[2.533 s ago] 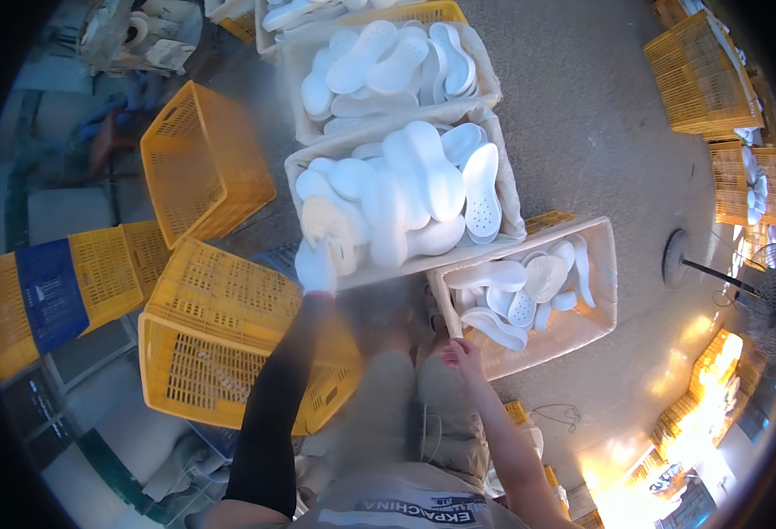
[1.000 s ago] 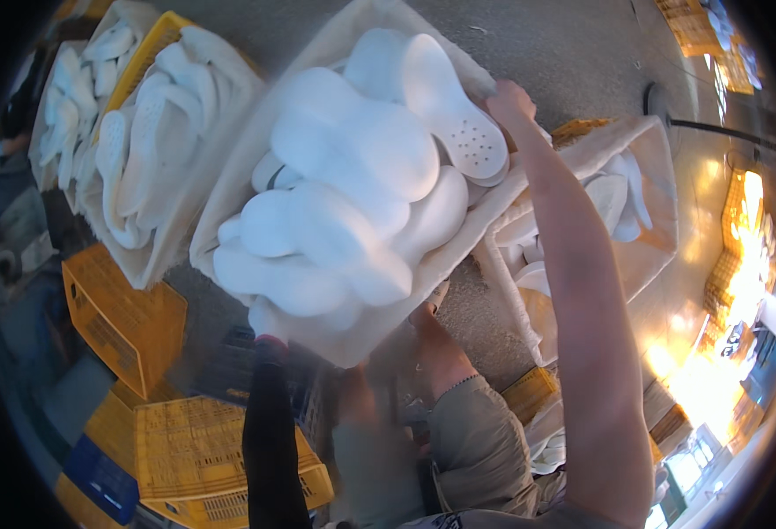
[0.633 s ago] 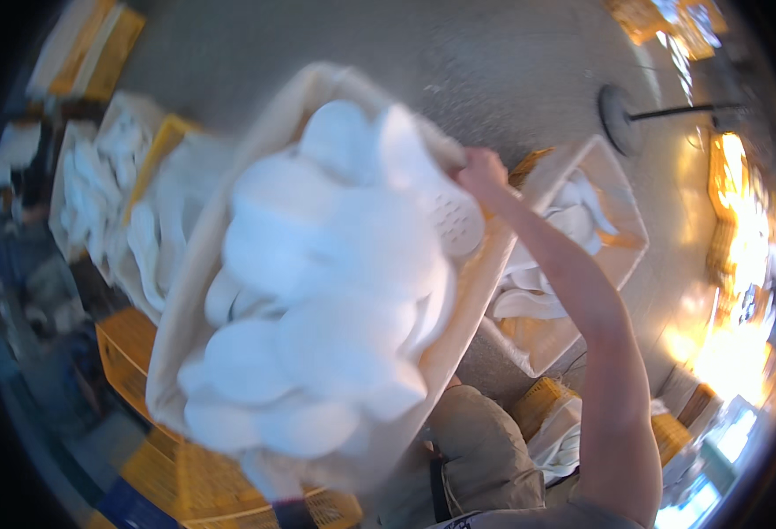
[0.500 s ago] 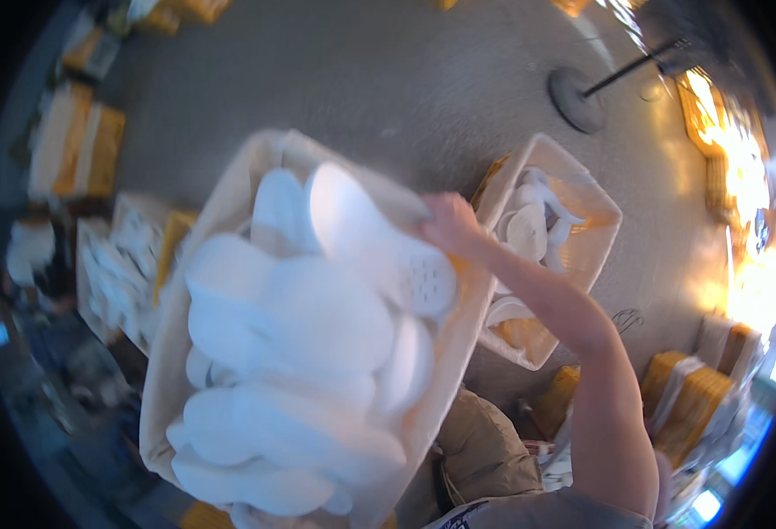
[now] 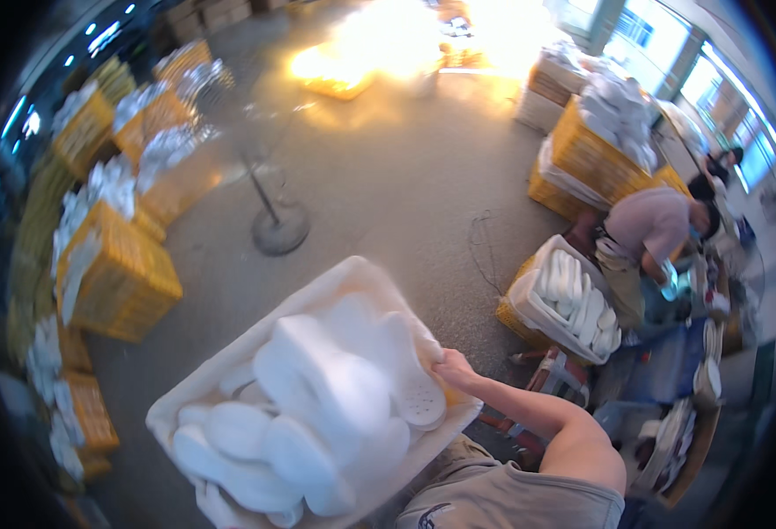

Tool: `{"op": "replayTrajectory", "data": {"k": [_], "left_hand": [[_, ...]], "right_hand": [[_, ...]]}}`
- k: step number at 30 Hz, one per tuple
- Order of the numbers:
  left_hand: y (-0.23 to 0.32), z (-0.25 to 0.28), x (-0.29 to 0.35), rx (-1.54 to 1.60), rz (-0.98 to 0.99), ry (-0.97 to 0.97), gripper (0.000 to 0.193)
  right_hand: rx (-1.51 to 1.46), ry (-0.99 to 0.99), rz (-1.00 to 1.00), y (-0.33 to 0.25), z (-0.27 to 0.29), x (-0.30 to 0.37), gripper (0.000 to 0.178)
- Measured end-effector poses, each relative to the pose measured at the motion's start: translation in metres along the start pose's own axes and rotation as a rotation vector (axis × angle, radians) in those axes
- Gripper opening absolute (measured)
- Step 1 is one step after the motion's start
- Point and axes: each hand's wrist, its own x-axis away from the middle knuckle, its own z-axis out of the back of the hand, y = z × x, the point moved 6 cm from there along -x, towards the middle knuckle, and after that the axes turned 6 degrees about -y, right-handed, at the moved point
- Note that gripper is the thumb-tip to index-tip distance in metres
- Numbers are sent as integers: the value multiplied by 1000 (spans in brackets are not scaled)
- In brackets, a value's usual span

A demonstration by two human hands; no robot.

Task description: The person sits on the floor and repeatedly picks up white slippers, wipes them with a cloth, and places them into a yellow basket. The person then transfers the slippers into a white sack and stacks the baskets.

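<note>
From the far edge of the cloth-lined crate (image 5: 256,342), before the torso (image 5: 511,498), grey floor (image 5: 388,203) stretches past a round stand base (image 5: 280,231); the right hand (image 5: 456,368) clamps the crate's rim, the left hand's grip cannot be told; smooth, curved white soles (image 5: 330,379) heap inside

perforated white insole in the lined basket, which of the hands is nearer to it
Right. The right hand grips the rim of the lined basket, close to the perforated white insole. The left hand can't be clearly made out; no other hand shows near that insole.
</note>
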Motion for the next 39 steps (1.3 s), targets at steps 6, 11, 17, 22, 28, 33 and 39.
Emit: {"op": "replayTrajectory", "data": {"k": [6,11,17,22,28,33,39], "left_hand": [[39,-245,-203,-633,-392,-736,47],[33,-446,-314,-224,-359,-1275,41],[28,-584,-369,-648,-403,-1435,55],[27,-605,-375,-703,-385,-1570,49],[13,-598,-388,-684,-455,-1568,52],[4,-551,-397,-903,-477,-1582,60],[-10,-453,-434,-627,-367,-1343,57]], "right_hand": [[-465,454,-229,107,24,67,26],[-834,731,-460,144,-37,121,34],[-1091,748,-634,115,-145,128,49],[-1186,849,-789,99,-210,136,49],[-1234,901,-669,103,-292,124,49],[-1103,839,-690,102,-305,128,51],[-879,743,-456,110,-304,151,58]]}}
